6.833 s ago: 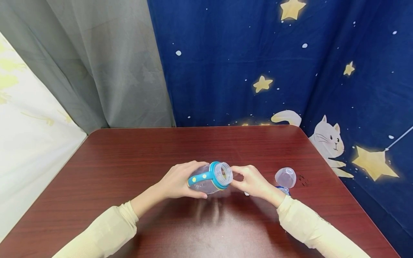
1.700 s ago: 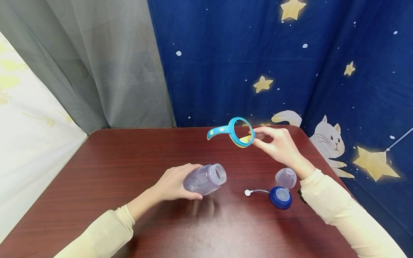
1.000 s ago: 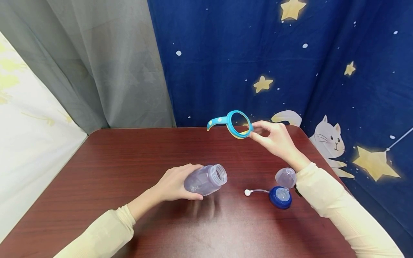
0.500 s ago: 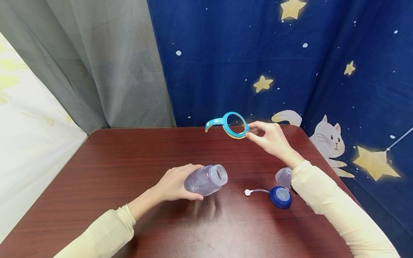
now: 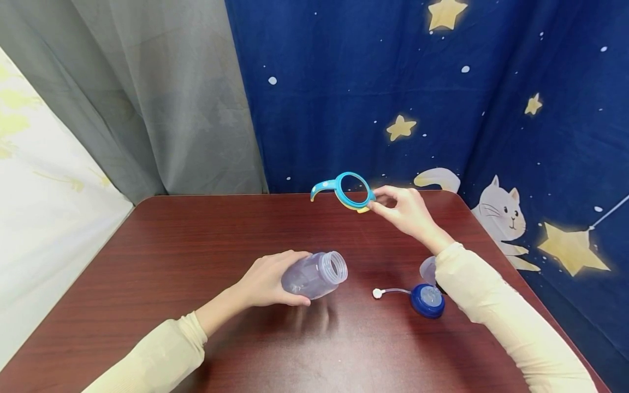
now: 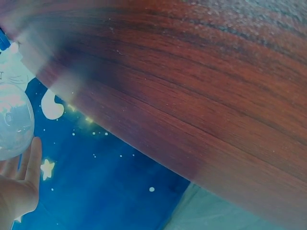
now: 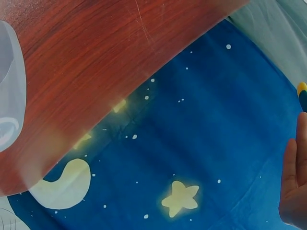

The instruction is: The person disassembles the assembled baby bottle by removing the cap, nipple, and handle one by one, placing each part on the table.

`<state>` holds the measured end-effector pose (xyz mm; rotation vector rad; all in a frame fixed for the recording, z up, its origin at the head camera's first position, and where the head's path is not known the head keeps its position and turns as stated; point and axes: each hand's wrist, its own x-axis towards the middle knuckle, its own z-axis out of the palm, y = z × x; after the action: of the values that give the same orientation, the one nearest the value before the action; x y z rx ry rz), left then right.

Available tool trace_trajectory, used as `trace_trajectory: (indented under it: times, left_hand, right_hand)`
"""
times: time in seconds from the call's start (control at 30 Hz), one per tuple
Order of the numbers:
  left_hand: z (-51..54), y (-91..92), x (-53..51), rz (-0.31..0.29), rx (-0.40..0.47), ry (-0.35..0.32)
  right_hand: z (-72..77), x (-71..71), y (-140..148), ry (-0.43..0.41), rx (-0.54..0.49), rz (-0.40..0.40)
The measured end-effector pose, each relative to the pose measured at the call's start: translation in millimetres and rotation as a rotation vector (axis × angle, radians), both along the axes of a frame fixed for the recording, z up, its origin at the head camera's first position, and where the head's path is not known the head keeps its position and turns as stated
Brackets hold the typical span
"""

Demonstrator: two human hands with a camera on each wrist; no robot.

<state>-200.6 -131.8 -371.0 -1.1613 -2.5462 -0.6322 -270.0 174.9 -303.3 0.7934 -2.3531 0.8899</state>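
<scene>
In the head view my left hand [image 5: 265, 278] grips a clear baby bottle [image 5: 312, 275] round its body. The bottle tilts, its uncapped threaded mouth facing right. My right hand [image 5: 405, 211] pinches a blue and yellow bottle handle ring [image 5: 345, 197] by its right side and holds it above the table's far part, apart from the bottle. The left wrist view shows the bottle's base [image 6: 14, 122] against the left hand [image 6: 21, 187]. In the right wrist view, only part of the right hand [image 7: 295, 182] and a yellow and blue tip of the handle [image 7: 302, 93] appear at the edge.
On the wooden table [image 5: 206, 229], right of the bottle, lies a blue collar with a nipple [image 5: 427, 300], its straw ending in a white weight [image 5: 377, 293]. A clear dome cap [image 5: 428, 269] stands behind it, partly hidden by the right sleeve. Curtains hang past the far edge.
Earlier the handle ring was round the bottle's neck; now it is off, in my right hand. Over the last second that hand drifts left with the ring. The left hand and bottle stay nearly still.
</scene>
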Motion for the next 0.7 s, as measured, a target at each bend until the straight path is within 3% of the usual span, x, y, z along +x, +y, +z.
trace_trajectory:
  times: [0.3,0.7]
  left_hand:
    - [0.4,0.4,0.7,-0.003,0.002,0.006]
    - [0.6,0.4,1.5,-0.004,0.007,0.000]
  right_hand:
    - [-5.2,-6.0,-1.9,-0.026,0.023,-0.020]
    - [-16.0,-15.0,-7.3,-0.132,0.041,-0.078]
